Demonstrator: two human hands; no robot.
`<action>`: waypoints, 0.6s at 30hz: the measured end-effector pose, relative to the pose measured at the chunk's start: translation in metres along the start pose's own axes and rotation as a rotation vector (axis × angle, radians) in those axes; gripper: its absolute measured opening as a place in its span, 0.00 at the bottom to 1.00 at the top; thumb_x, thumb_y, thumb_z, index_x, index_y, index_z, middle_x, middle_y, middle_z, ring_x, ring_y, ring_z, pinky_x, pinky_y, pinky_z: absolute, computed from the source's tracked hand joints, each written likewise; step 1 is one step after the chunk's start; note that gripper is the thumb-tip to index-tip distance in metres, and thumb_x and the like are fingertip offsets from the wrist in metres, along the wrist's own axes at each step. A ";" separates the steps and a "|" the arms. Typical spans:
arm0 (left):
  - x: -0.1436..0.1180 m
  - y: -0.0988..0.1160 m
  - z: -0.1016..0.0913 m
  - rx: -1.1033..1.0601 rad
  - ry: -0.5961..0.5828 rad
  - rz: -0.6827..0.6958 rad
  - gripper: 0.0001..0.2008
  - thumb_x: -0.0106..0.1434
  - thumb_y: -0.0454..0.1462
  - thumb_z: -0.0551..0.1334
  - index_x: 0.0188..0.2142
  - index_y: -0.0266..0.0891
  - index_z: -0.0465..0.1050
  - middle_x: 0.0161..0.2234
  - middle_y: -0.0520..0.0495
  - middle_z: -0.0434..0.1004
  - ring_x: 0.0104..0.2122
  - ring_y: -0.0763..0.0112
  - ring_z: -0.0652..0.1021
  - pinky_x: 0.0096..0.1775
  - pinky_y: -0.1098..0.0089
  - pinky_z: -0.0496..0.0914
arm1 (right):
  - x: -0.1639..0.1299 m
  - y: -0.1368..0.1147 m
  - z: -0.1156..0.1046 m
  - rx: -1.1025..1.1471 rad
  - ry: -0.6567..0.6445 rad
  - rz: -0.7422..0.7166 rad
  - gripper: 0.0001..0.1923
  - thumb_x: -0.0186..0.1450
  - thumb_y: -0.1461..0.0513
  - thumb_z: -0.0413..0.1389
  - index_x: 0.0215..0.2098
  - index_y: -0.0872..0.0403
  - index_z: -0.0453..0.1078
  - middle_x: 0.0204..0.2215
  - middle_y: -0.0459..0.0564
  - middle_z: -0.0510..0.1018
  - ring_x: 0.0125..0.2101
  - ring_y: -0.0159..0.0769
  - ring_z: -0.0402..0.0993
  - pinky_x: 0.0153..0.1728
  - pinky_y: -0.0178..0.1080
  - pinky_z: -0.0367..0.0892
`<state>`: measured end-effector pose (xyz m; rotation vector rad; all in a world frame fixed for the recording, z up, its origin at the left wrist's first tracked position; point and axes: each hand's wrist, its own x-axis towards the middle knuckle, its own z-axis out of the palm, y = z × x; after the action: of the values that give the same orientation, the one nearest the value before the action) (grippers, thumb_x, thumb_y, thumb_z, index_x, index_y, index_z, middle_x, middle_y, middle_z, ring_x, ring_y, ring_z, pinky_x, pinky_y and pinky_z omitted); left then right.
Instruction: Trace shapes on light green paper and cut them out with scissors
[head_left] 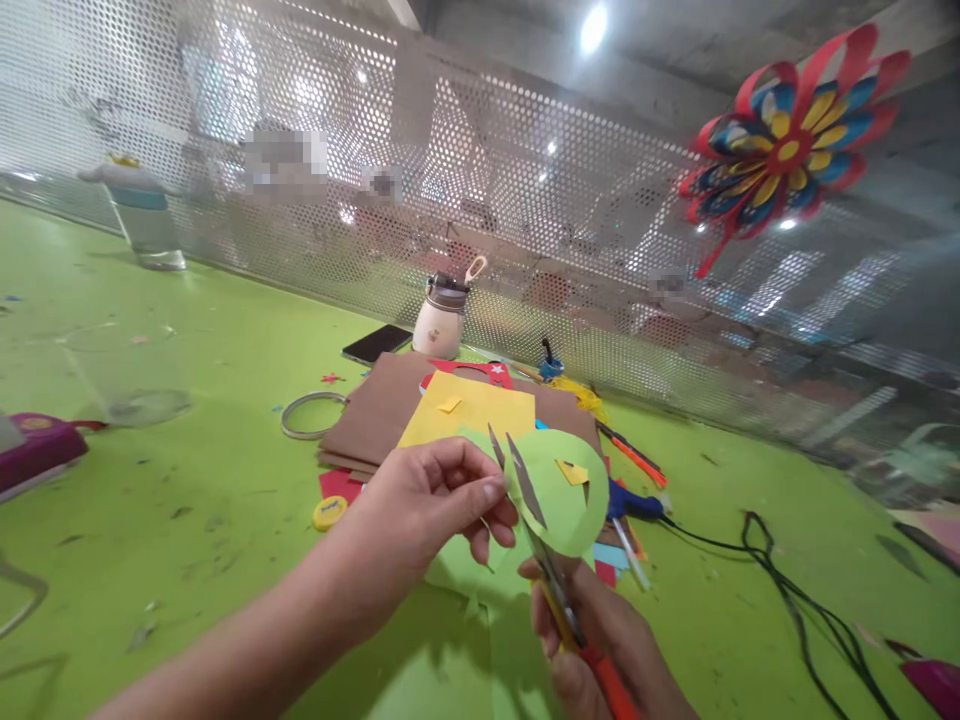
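Observation:
My right hand (619,640) grips red-handled scissors (553,575), their blades spread apart and pointing up and away from me. Just left of the blades, my left hand (450,495) has its thumb and fingers pinched together; whatever lies between the fingertips is too small to make out. Behind the blades is a round light-green paper piece (555,535), with a small yellow paper scrap (572,471) on it. More light-green paper shows below my hands. A yellow paper sheet (499,405) with a small folded scrap lies beyond, on stacked brown paper (379,410).
Around the papers are a tape ring (291,430), a phone (377,344), a white lidded cup (439,330), a blue glue gun (636,503) and its black cord (784,585). A clear plastic cup (124,375) stands left. A perforated partition (480,200) borders the green table's far edge.

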<state>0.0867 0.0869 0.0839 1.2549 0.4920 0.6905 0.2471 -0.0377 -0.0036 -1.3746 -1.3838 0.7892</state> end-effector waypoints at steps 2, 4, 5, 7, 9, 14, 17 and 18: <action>-0.001 0.001 0.000 0.019 0.024 0.001 0.07 0.58 0.36 0.64 0.26 0.35 0.69 0.20 0.50 0.76 0.20 0.77 0.73 0.23 0.76 0.67 | -0.001 -0.001 0.001 -0.013 0.012 -0.006 0.31 0.58 0.37 0.50 0.48 0.48 0.65 0.24 0.43 0.66 0.20 0.29 0.60 0.19 0.33 0.54; -0.002 0.003 0.001 0.042 0.046 0.008 0.07 0.57 0.35 0.63 0.26 0.35 0.69 0.20 0.50 0.76 0.19 0.77 0.72 0.23 0.76 0.67 | -0.001 -0.001 0.001 -0.031 0.013 -0.010 0.30 0.58 0.37 0.50 0.46 0.49 0.66 0.23 0.42 0.65 0.19 0.29 0.58 0.19 0.33 0.52; -0.002 0.003 0.001 0.048 0.052 0.016 0.07 0.57 0.35 0.63 0.25 0.35 0.69 0.20 0.50 0.76 0.19 0.77 0.72 0.23 0.76 0.67 | -0.001 -0.001 0.000 -0.036 0.012 -0.010 0.29 0.58 0.37 0.50 0.44 0.50 0.66 0.23 0.42 0.64 0.19 0.29 0.57 0.19 0.33 0.51; -0.002 0.004 0.001 0.060 0.057 0.035 0.07 0.56 0.35 0.63 0.25 0.35 0.69 0.20 0.50 0.76 0.19 0.77 0.73 0.22 0.77 0.66 | -0.001 -0.002 0.000 -0.043 0.009 -0.006 0.28 0.57 0.37 0.51 0.41 0.50 0.66 0.23 0.41 0.64 0.19 0.29 0.56 0.19 0.34 0.50; -0.003 0.005 0.001 0.070 0.057 0.050 0.06 0.56 0.35 0.63 0.25 0.35 0.69 0.20 0.49 0.76 0.19 0.77 0.73 0.22 0.77 0.65 | 0.000 -0.004 0.000 -0.059 0.010 -0.006 0.27 0.57 0.38 0.52 0.38 0.50 0.67 0.22 0.41 0.63 0.19 0.29 0.55 0.19 0.34 0.49; -0.002 0.004 -0.001 0.074 0.046 0.082 0.06 0.57 0.35 0.63 0.26 0.36 0.69 0.20 0.50 0.76 0.19 0.77 0.73 0.23 0.76 0.67 | 0.000 -0.009 0.001 -0.076 0.027 -0.010 0.27 0.57 0.37 0.51 0.36 0.50 0.68 0.22 0.42 0.64 0.20 0.30 0.56 0.19 0.33 0.51; -0.001 0.003 -0.003 0.090 0.044 0.094 0.06 0.58 0.35 0.62 0.26 0.35 0.70 0.20 0.51 0.76 0.20 0.77 0.73 0.24 0.76 0.67 | -0.001 -0.009 0.002 -0.060 0.050 -0.029 0.28 0.57 0.37 0.51 0.40 0.49 0.68 0.24 0.43 0.65 0.20 0.30 0.58 0.20 0.33 0.53; 0.000 0.003 -0.004 0.094 0.041 0.097 0.06 0.58 0.35 0.62 0.27 0.35 0.70 0.20 0.51 0.76 0.20 0.77 0.73 0.25 0.76 0.67 | -0.001 -0.009 0.002 -0.063 0.054 -0.038 0.28 0.57 0.37 0.51 0.41 0.49 0.68 0.24 0.43 0.65 0.20 0.30 0.59 0.20 0.33 0.53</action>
<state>0.0837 0.0896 0.0855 1.3618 0.5040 0.7838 0.2421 -0.0392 0.0037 -1.4045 -1.3993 0.6843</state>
